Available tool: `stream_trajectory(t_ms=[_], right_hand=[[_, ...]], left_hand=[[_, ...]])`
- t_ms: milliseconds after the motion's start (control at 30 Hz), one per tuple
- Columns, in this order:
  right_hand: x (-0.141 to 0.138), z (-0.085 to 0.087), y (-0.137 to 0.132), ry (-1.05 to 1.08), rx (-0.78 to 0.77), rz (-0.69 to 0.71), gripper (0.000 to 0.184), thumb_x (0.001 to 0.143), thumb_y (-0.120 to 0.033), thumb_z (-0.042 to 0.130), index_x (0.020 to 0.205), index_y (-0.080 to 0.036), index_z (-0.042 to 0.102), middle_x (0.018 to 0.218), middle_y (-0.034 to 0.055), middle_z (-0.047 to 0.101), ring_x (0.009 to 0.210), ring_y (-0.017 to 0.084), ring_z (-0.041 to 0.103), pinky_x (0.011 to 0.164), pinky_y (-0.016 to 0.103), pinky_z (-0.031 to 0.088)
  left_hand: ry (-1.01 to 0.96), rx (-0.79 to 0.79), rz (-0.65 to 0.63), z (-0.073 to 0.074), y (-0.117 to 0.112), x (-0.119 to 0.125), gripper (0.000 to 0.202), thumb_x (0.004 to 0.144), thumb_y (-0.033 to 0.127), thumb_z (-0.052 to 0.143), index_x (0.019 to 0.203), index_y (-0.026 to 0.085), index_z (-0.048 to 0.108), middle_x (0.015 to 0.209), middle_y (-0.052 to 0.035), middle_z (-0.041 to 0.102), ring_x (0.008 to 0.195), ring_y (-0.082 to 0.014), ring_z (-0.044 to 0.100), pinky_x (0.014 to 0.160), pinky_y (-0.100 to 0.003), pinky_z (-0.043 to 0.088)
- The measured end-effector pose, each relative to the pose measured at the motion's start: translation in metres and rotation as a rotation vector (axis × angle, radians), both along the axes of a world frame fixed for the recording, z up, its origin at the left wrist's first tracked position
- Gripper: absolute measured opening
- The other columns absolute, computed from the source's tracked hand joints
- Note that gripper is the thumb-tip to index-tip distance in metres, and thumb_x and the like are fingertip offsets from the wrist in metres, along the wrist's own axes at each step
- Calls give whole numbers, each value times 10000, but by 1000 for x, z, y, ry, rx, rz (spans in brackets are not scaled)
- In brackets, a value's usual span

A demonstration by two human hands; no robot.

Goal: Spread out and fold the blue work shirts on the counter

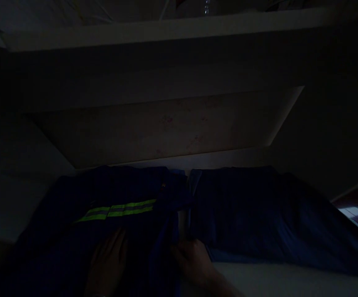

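Observation:
A dark blue work jacket [129, 185] with a yellow-green and grey reflective strip is spread out at the left, inside a dim shelf or cabinet space. My left hand [109, 260] lies flat on its lower part, fingers stretched out and pointing away from me. At the jacket's right edge my right hand [194, 258] is closed, with thumb and fingers on the cloth. Just to the right lies another dark blue garment [243, 210], folded or laid flat, close to my right knuckles. Shadow hides the fine detail of both hands.
Behind the clothes stands a pale back panel [179, 128] with faint flower marks. A shelf edge [166, 35] crosses above, with dim items on top. A pale surface [259, 274] shows below the right garment. Dark side walls stand left and right.

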State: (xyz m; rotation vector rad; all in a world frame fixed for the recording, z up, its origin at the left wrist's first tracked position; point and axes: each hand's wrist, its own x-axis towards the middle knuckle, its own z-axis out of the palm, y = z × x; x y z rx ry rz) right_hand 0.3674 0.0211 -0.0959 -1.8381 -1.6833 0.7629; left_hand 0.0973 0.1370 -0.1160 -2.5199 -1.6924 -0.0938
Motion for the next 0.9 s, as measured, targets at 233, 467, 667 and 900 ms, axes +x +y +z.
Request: stream_trajectory(t_ms=[233,467,667,900], right_hand=[[1,6,-3,-73,41,32,494,976,-423,352,641,-188,628,602,7,645,508,78,532,497,266,204],[0,9,-3,-134,49,65,457,976,-388,369,676,-194,654,648,10,683,534,84,567,516,270,221],[1,11,-3,-149,58,76,466,981,-398,364,671,-194,646,648,7,685,537,83,576,515,277,215],[1,9,-4,-141,70,78,470,986,-395,355,661,-196,630,631,3,676,534,79,578,506,269,212]], left_hand=[[-30,-24,28,7,-3,5,516,927,402,303,1337,201,542,1428,-59,518,1288,-240,496,1103,-457,328],[-25,2,15,8,-3,6,503,926,415,316,1310,211,569,1411,-54,539,1278,-235,504,1115,-443,313],[-44,-36,36,8,-2,5,529,915,435,305,1313,205,566,1419,-62,528,1285,-251,499,1098,-462,337],[-68,-47,48,10,-3,7,523,911,417,304,1314,209,565,1416,-60,532,1281,-242,503,1109,-462,321]])
